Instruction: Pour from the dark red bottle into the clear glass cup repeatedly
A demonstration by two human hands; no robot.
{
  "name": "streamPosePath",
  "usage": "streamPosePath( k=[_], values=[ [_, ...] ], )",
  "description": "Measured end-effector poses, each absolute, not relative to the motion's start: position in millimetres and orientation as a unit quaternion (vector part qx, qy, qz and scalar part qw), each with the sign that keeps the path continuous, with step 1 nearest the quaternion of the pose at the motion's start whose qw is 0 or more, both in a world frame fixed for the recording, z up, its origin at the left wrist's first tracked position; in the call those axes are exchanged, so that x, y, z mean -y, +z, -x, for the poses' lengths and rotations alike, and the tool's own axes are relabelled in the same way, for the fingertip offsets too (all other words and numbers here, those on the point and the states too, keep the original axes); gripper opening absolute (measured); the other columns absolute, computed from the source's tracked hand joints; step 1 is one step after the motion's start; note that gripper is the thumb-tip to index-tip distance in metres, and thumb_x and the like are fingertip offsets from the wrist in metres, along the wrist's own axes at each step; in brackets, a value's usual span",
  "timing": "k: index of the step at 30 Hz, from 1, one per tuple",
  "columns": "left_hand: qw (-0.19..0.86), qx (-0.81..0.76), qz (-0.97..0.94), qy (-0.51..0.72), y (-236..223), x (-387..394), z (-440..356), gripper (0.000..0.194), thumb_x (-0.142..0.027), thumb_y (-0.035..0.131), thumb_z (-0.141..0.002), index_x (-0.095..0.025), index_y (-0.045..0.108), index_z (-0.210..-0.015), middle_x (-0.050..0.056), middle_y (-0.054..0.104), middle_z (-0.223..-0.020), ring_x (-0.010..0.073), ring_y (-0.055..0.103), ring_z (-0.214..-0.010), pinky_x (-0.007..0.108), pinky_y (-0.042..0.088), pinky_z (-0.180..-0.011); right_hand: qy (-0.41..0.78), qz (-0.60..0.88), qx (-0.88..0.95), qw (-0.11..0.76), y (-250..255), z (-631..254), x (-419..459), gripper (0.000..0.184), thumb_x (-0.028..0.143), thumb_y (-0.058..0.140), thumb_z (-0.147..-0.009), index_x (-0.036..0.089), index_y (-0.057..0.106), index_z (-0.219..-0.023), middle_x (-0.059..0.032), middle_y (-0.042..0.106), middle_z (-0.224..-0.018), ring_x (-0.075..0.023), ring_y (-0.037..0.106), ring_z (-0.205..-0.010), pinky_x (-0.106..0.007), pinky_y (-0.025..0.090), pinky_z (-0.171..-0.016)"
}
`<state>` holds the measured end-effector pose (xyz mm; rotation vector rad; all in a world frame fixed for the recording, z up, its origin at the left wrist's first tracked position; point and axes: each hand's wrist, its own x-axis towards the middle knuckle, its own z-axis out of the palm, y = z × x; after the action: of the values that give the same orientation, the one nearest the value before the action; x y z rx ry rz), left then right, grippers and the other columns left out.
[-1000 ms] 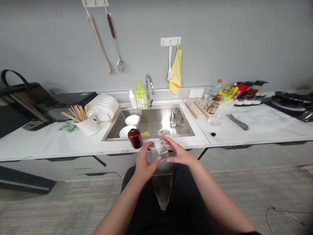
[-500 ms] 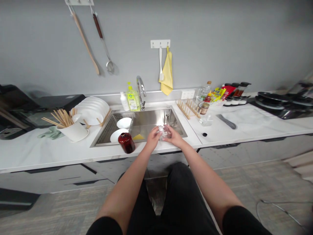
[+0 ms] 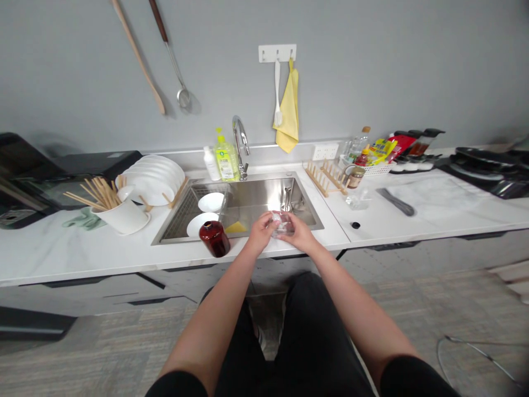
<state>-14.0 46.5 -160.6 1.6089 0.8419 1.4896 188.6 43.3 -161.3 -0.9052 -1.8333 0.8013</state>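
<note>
A small clear container (image 3: 284,225), apparently a bottle, is held between both hands above the sink's front edge. My left hand (image 3: 260,232) is closed round its left end, where fingers partly cover it. Around the right side, my right hand (image 3: 301,236) grips the same container. To the left, an amber bottle (image 3: 215,239) without a cap stands upright at the sink's front rim. Behind my hands lies the steel sink (image 3: 264,193), with two white bowls (image 3: 211,202) at its left and a yellow sponge (image 3: 235,227) near the front.
Dish soap (image 3: 226,160) and a white bottle (image 3: 211,164) stand beside the faucet (image 3: 241,146). Plates (image 3: 151,182) and a chopstick holder (image 3: 126,216) are at left. At right are a wooden rack (image 3: 326,177), a jar (image 3: 355,177), clear item (image 3: 357,199) and black cap (image 3: 355,225).
My view has shifted slightly down and to the left. The clear container has turned a little in my hands, and both hands keep hold of it.
</note>
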Motion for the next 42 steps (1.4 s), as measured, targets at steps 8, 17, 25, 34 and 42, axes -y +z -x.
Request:
streamPosePath(
  k=[8, 17, 25, 34, 42],
  values=[
    [0.422, -0.331, -0.574, 0.619, -171.1, -50.1, 10.3, 0.059, -0.062, 0.099, -0.08, -0.023, 0.071, -0.116, 0.014, 0.08, -0.13, 0.0288, 0.077, -0.12, 0.049, 0.059, -0.111, 0.251, 0.41, 0.754, 0.448, -160.4, -181.9, -34.2, 0.08, 0.053, 0.1, -0.081, 0.025, 0.066, -0.148, -0.0158, 0.077, -0.141, -0.0359, 0.078, -0.128, -0.056, 0.065, -0.113],
    [0.389, -0.347, -0.588, 0.619, -169.8, -44.2, 11.5, 0.051, -0.062, 0.094, -0.087, -0.023, 0.075, -0.113, 0.014, 0.081, -0.126, 0.0297, 0.077, -0.118, 0.051, 0.059, -0.112, 0.24, 0.392, 0.763, 0.455, -159.7, -182.7, -32.0, 0.081, 0.053, 0.099, -0.082, 0.025, 0.065, -0.149, -0.016, 0.077, -0.143, -0.0357, 0.077, -0.129, -0.054, 0.065, -0.112],
    [0.42, -0.32, -0.592, 0.609, -169.9, -41.0, 13.3, 0.05, -0.066, 0.087, -0.093, -0.023, 0.078, -0.118, 0.014, 0.08, -0.138, 0.0321, 0.074, -0.132, 0.051, 0.055, -0.119, 0.251, 0.383, 0.763, 0.456, -153.7, -182.9, -28.3, 0.077, 0.047, 0.098, -0.083, 0.025, 0.065, -0.15, -0.0154, 0.077, -0.144, -0.0349, 0.076, -0.131, -0.053, 0.064, -0.114],
    [0.451, -0.285, -0.575, 0.62, -170.8, -39.9, 14.1, 0.058, -0.06, 0.096, -0.086, -0.024, 0.074, -0.126, 0.012, 0.081, -0.136, 0.0311, 0.076, -0.127, 0.047, 0.058, -0.112, 0.253, 0.373, 0.76, 0.468, -154.9, -183.2, -29.6, 0.074, 0.046, 0.1, -0.081, 0.025, 0.068, -0.144, -0.0148, 0.078, -0.14, -0.0346, 0.079, -0.125, -0.052, 0.067, -0.109],
    [0.446, -0.275, -0.574, 0.63, -171.4, -42.0, 14.2, 0.06, -0.055, 0.103, -0.078, -0.024, 0.071, -0.119, 0.009, 0.082, -0.126, 0.0278, 0.077, -0.116, 0.045, 0.059, -0.106, 0.248, 0.37, 0.766, 0.464, -157.1, -183.3, -30.1, 0.072, 0.045, 0.102, -0.08, 0.027, 0.07, -0.141, -0.0136, 0.079, -0.139, -0.0347, 0.08, -0.122, -0.054, 0.069, -0.108]
  ],
)
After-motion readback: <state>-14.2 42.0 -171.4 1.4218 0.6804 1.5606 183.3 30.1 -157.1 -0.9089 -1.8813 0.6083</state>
